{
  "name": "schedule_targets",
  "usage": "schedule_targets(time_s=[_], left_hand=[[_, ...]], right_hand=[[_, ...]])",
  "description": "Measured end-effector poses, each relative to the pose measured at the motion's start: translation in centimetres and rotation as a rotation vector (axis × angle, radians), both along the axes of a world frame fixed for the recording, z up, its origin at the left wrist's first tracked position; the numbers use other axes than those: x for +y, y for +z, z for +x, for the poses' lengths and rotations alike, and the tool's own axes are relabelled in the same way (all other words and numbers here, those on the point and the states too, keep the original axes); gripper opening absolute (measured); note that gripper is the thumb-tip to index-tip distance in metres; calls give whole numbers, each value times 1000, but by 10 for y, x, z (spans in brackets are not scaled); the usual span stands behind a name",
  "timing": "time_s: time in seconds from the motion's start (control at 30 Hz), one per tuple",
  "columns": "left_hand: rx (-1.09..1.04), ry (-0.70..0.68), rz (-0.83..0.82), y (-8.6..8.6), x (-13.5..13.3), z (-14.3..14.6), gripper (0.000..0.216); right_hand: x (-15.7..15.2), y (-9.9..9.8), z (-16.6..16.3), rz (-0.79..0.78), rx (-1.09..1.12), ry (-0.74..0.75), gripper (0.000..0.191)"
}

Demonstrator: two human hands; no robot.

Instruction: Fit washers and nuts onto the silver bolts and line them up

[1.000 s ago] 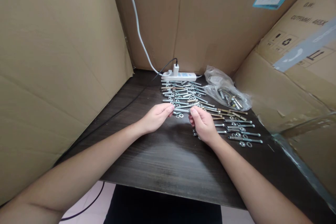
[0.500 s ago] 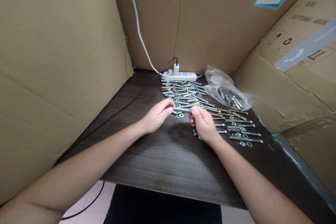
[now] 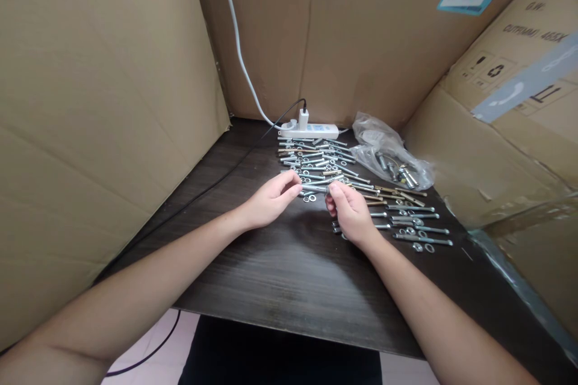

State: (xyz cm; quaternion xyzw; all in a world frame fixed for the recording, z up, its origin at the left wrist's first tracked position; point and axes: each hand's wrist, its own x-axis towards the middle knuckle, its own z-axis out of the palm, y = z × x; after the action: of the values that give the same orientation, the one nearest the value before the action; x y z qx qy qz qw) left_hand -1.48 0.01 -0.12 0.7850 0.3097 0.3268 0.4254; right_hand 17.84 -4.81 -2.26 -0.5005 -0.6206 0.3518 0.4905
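Observation:
Many silver bolts [image 3: 316, 162] with nuts and washers lie in rows on a dark wooden table [image 3: 289, 277]. My left hand [image 3: 271, 200] is at the near edge of the rows, its fingertips pinched together on something small that I cannot make out. My right hand [image 3: 350, 212] is curled just to the right, thumb and fingers closed on one end of a silver bolt [image 3: 316, 189] that runs between the two hands. Loose washers [image 3: 309, 198] lie under the gap between the hands.
A white power strip [image 3: 311, 130] with a plugged charger and cables sits at the back. A clear plastic bag [image 3: 388, 156] with more hardware lies back right. Cardboard walls [image 3: 99, 102] close in left, behind and right. More bolts [image 3: 419, 231] lie right of my right hand.
My left hand's fingertips shifted slightly up and back along the bolt. The right hand stayed almost still.

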Motion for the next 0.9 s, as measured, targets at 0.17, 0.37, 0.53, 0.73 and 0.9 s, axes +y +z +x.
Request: schedule_targets(time_s=[0.17,0.37,0.53,0.73,0.9], left_hand=[[-79,2,-16,-1,-1,1,14],[-90,8,-30,0,-1,0,16],[9,-25,54,-1,2,-2,37],[78,-23,144,-1,5,0,34],[94,-10,222,-2,4,-1,28]], right_hand=[[1,-2,1,-12,20,4,41],[0,-2,0,1,22,2,41],[-1,-1,0,29,-55,13,42],[0,-1,0,48,-90,13,41],[0,-1,1,33,-101,10,40]])
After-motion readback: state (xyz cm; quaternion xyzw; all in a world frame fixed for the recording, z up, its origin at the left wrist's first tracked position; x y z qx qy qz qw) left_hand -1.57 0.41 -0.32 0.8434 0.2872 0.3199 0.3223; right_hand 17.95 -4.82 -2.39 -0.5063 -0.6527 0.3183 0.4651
